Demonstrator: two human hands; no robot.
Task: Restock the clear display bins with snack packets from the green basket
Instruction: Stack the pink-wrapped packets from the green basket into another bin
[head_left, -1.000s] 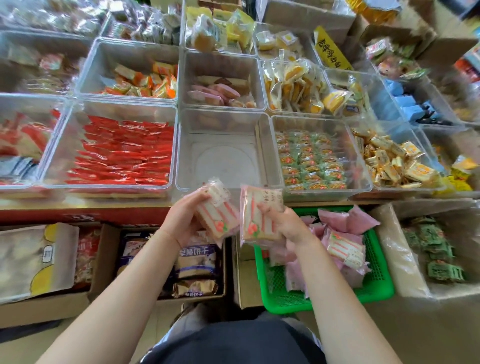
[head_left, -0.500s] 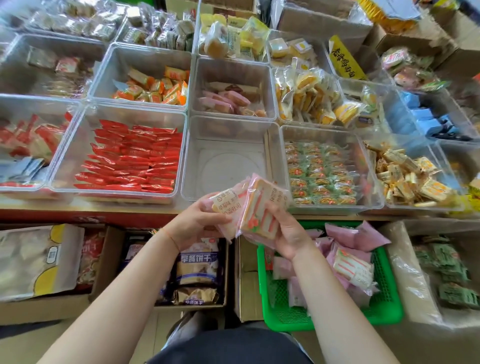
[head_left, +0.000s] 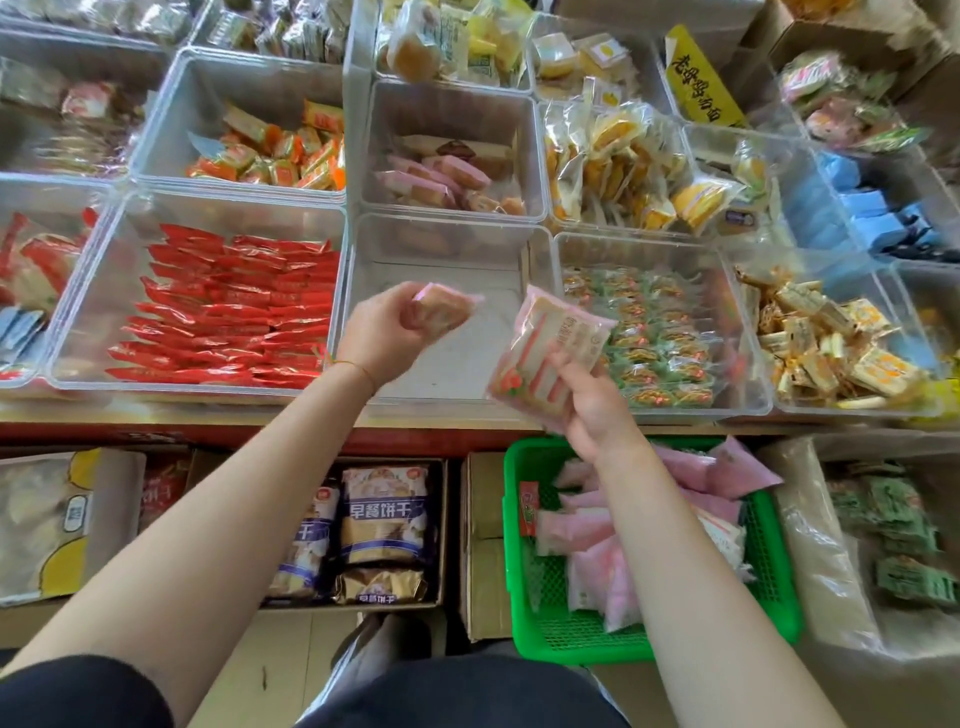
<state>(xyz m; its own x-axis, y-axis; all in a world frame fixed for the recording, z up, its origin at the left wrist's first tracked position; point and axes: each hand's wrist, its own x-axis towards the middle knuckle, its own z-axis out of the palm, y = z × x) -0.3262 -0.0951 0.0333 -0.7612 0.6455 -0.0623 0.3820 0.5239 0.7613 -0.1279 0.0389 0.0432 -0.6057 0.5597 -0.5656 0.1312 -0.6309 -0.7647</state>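
My left hand grips a small pink-wrapped snack packet over the bare clear bin in the front row. My right hand holds a larger pink packet with red stripes, upright at that bin's right front corner. Below the shelf edge, the green basket holds several more pink packets; my right forearm crosses over it.
Clear bins flank the bare one: red packets to the left, green-wrapped sweets to the right, pink cakes behind. Cardboard boxes with biscuit bags sit under the shelf. A bagged box of green packets stands right of the basket.
Both hands have risen from in front of the shelf edge to over the bare bin. The two packets, held together half a second ago, are now apart.
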